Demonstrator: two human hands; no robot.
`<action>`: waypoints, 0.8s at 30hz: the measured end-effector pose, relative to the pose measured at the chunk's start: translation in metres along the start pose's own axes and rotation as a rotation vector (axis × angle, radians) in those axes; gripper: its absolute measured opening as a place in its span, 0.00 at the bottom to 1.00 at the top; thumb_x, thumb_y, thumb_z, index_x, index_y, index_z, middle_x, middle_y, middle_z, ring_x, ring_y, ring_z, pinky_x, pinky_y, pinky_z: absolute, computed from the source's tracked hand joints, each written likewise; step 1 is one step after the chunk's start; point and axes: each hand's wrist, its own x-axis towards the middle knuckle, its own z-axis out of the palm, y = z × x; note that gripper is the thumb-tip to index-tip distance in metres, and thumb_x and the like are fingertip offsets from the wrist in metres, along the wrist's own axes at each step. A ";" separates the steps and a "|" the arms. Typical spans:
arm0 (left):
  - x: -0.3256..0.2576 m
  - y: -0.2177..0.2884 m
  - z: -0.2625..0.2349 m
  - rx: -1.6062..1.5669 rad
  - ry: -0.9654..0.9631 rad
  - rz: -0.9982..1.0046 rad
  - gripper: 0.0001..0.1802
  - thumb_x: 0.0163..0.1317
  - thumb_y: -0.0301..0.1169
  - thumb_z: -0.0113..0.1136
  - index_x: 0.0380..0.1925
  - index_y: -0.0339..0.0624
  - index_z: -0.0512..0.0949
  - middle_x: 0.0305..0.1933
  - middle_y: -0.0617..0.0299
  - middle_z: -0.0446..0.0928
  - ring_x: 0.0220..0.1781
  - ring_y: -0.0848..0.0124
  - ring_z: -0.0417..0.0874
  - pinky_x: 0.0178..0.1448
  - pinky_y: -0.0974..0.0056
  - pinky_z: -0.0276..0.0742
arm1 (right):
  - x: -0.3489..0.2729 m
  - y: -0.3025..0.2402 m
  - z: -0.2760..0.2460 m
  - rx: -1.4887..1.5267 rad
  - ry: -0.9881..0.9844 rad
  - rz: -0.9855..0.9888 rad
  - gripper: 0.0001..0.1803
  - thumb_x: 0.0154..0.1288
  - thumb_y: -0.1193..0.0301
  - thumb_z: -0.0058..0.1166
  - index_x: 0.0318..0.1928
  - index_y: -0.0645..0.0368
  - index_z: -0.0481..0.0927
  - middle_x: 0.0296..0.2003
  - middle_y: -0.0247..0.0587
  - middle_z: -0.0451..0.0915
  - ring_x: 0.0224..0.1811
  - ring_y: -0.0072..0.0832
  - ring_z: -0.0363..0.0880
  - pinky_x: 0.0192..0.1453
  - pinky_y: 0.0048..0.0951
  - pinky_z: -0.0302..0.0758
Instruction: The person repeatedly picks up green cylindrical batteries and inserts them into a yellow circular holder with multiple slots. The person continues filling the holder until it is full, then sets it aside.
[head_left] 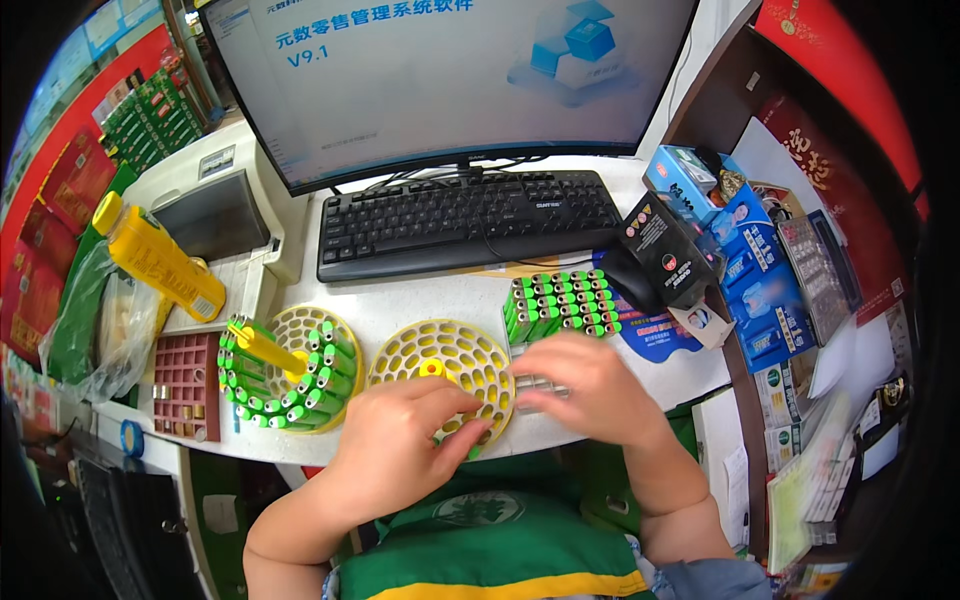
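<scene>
My left hand [405,445] rests on the near rim of an empty round yellow holder [445,358] full of holes, pinching a green battery at the rim. My right hand [590,385] sits just to the right of that holder, fingers curled over a small row of batteries whose grey ends show beneath it. A block of green batteries [560,303] stands upright behind my right hand. To the left, a second round yellow holder [295,368] is partly filled with green batteries and has a yellow centre post.
A black keyboard [465,220] and a large monitor [450,70] stand at the back. A black mouse [628,278], blue boxes [745,260], a yellow bottle [165,262], a red grid tray [185,385] and a receipt printer [215,210] surround the white counter [420,300].
</scene>
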 end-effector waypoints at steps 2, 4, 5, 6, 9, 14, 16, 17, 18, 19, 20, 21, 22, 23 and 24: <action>0.010 -0.001 0.004 0.015 0.184 0.199 0.09 0.48 0.26 0.70 0.31 0.43 0.81 0.34 0.58 0.80 0.38 0.58 0.80 0.38 0.61 0.75 | 0.001 0.011 -0.004 -0.213 0.170 0.004 0.12 0.48 0.74 0.66 0.36 0.60 0.80 0.35 0.41 0.79 0.40 0.39 0.77 0.44 0.37 0.75; 0.038 0.006 -0.004 0.147 0.224 0.285 0.09 0.47 0.25 0.70 0.31 0.42 0.81 0.33 0.58 0.78 0.37 0.57 0.78 0.39 0.59 0.74 | 0.017 0.019 -0.012 -0.302 0.209 0.019 0.12 0.48 0.74 0.66 0.35 0.60 0.80 0.34 0.41 0.78 0.40 0.39 0.76 0.43 0.37 0.75; 0.051 0.009 -0.003 0.192 0.239 0.320 0.09 0.47 0.25 0.69 0.30 0.41 0.81 0.32 0.58 0.77 0.37 0.56 0.77 0.39 0.58 0.73 | 0.020 0.021 -0.014 -0.349 0.211 0.042 0.12 0.47 0.74 0.66 0.34 0.59 0.80 0.33 0.41 0.78 0.40 0.39 0.75 0.43 0.37 0.75; 0.063 0.009 0.003 0.183 0.202 0.315 0.10 0.46 0.25 0.69 0.31 0.40 0.81 0.32 0.57 0.76 0.37 0.55 0.75 0.42 0.55 0.73 | 0.022 0.027 -0.011 -0.368 0.230 0.027 0.12 0.44 0.74 0.68 0.31 0.60 0.81 0.32 0.40 0.77 0.39 0.39 0.75 0.41 0.37 0.74; 0.089 0.002 0.016 0.286 0.064 0.301 0.11 0.46 0.25 0.68 0.33 0.39 0.82 0.34 0.56 0.76 0.39 0.55 0.75 0.46 0.55 0.73 | 0.027 0.026 -0.010 -0.375 0.145 0.088 0.11 0.47 0.73 0.66 0.31 0.60 0.78 0.33 0.40 0.75 0.42 0.39 0.73 0.45 0.38 0.73; 0.106 -0.002 0.022 0.291 -0.027 0.264 0.09 0.46 0.24 0.66 0.31 0.40 0.84 0.31 0.54 0.79 0.40 0.54 0.78 0.48 0.54 0.75 | 0.033 0.028 -0.013 -0.391 0.090 0.041 0.12 0.44 0.74 0.67 0.29 0.61 0.77 0.32 0.41 0.75 0.41 0.40 0.73 0.46 0.38 0.73; 0.108 -0.003 0.022 0.273 -0.053 0.243 0.08 0.46 0.24 0.66 0.30 0.39 0.84 0.30 0.52 0.80 0.40 0.54 0.79 0.47 0.54 0.76 | 0.034 0.027 -0.015 -0.352 0.043 0.051 0.12 0.44 0.74 0.67 0.29 0.61 0.78 0.32 0.40 0.74 0.41 0.39 0.73 0.46 0.38 0.73; 0.108 -0.004 0.023 0.265 -0.065 0.231 0.08 0.46 0.24 0.66 0.29 0.39 0.84 0.30 0.52 0.81 0.39 0.54 0.80 0.46 0.53 0.76 | 0.034 0.027 -0.015 -0.331 0.019 0.055 0.11 0.44 0.73 0.67 0.29 0.61 0.79 0.32 0.40 0.74 0.41 0.39 0.73 0.46 0.37 0.73; 0.108 -0.005 0.025 0.250 -0.053 0.234 0.05 0.46 0.25 0.66 0.26 0.38 0.84 0.29 0.51 0.81 0.37 0.53 0.81 0.44 0.53 0.77 | 0.034 0.026 -0.016 -0.314 0.024 0.053 0.10 0.44 0.73 0.67 0.30 0.60 0.81 0.31 0.40 0.74 0.41 0.38 0.73 0.46 0.37 0.73; 0.109 -0.005 0.025 0.262 -0.071 0.212 0.05 0.46 0.25 0.66 0.26 0.38 0.83 0.29 0.51 0.81 0.36 0.53 0.82 0.44 0.53 0.77 | 0.034 0.028 -0.016 -0.309 0.018 0.047 0.10 0.44 0.73 0.67 0.30 0.60 0.81 0.31 0.40 0.74 0.40 0.38 0.73 0.46 0.37 0.73; 0.109 -0.004 0.024 0.274 -0.090 0.190 0.05 0.46 0.25 0.66 0.25 0.38 0.83 0.28 0.51 0.81 0.35 0.53 0.82 0.43 0.53 0.77 | 0.035 0.029 -0.015 -0.304 0.012 0.041 0.10 0.44 0.73 0.67 0.30 0.59 0.82 0.31 0.39 0.74 0.40 0.38 0.72 0.45 0.37 0.74; 0.109 -0.002 0.022 0.288 -0.107 0.169 0.04 0.46 0.25 0.66 0.25 0.38 0.83 0.28 0.52 0.81 0.34 0.53 0.82 0.43 0.53 0.77 | 0.035 0.030 -0.015 -0.299 0.008 0.033 0.10 0.44 0.73 0.67 0.31 0.58 0.82 0.31 0.39 0.74 0.40 0.38 0.72 0.45 0.37 0.74; 0.107 -0.001 0.019 0.278 -0.103 0.174 0.05 0.47 0.26 0.66 0.26 0.38 0.82 0.28 0.52 0.81 0.33 0.53 0.82 0.41 0.53 0.77 | 0.035 0.029 -0.015 -0.281 0.010 0.060 0.09 0.45 0.74 0.66 0.30 0.59 0.82 0.31 0.39 0.75 0.40 0.38 0.73 0.44 0.37 0.74; 0.106 0.001 0.017 0.226 -0.075 0.182 0.06 0.47 0.26 0.66 0.26 0.38 0.82 0.28 0.52 0.81 0.33 0.53 0.82 0.41 0.53 0.77 | 0.035 0.028 -0.017 -0.253 0.047 0.047 0.09 0.45 0.75 0.65 0.30 0.59 0.82 0.31 0.39 0.76 0.40 0.38 0.74 0.43 0.37 0.74; 0.105 0.001 0.016 0.173 -0.045 0.188 0.06 0.47 0.26 0.66 0.27 0.38 0.82 0.28 0.52 0.81 0.33 0.53 0.82 0.41 0.53 0.77 | 0.035 0.028 -0.019 -0.224 0.080 0.034 0.09 0.45 0.75 0.65 0.30 0.59 0.81 0.31 0.40 0.77 0.39 0.39 0.74 0.43 0.37 0.74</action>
